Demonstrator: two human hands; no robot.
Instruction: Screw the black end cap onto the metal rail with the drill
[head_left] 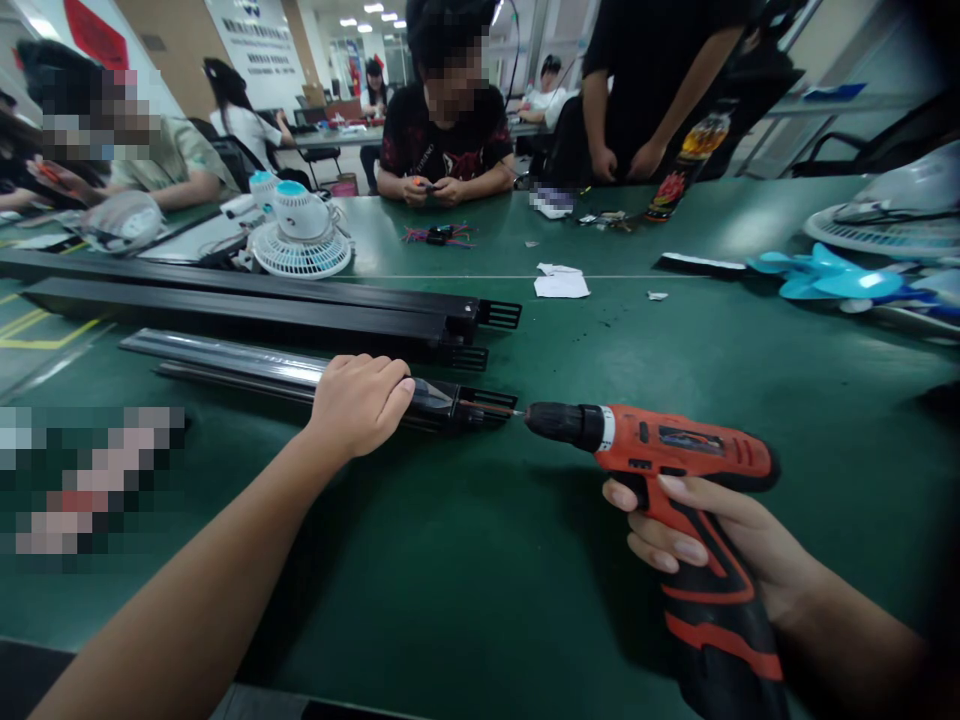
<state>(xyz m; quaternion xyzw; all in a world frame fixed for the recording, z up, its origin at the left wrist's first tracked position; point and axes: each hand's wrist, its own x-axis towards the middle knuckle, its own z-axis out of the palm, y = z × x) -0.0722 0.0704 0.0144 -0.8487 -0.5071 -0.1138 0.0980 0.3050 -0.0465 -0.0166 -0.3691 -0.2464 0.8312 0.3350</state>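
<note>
My left hand (360, 405) is wrapped over a long black bar (247, 358) with a glossy top, close to its right end. A slotted black end piece (487, 405) sticks out from that end. My right hand (697, 530) grips the handle of a red and black cordless drill (675, 440), index finger at the trigger. The drill points left, and its thin bit meets or nearly touches the slotted end piece; contact is too small to tell. Two more long black bars (300, 310) lie just behind, with similar slotted ends.
Behind the bars stand a white and blue fan part (300, 230), a small bundle of wires (441, 235) and a torn white paper (561, 281). Blue fan blades (825, 275) lie at right, near a bottle (686, 160). Several people are around the green table (450, 560).
</note>
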